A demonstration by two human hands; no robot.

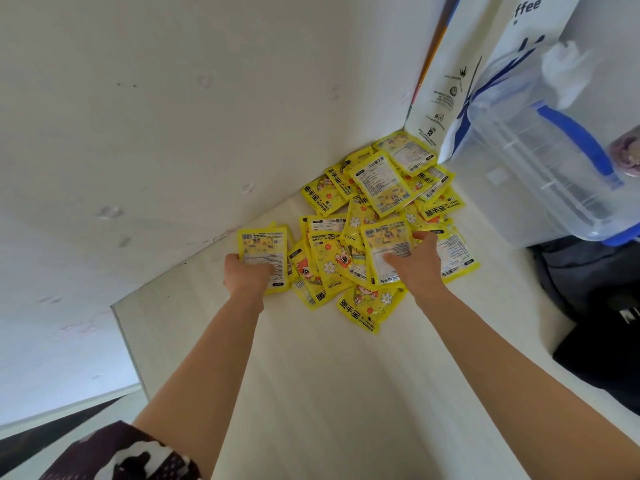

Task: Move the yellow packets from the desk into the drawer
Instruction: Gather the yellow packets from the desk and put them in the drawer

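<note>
A heap of several yellow hand-warmer packets [377,209] lies on the pale desk [329,382], pushed into the corner by the wall. My left hand [247,275] grips a small stack of yellow packets [263,247] at the heap's left edge. My right hand [417,263] pinches one packet [386,242] near the front of the heap, thumb on its face. No drawer is in view.
A white paper bag with blue print [446,81] stands at the back right, beside a clear plastic box with a blue handle [540,157]. A black bag [595,306] lies at the right. The desk's left edge [130,344] drops to the floor.
</note>
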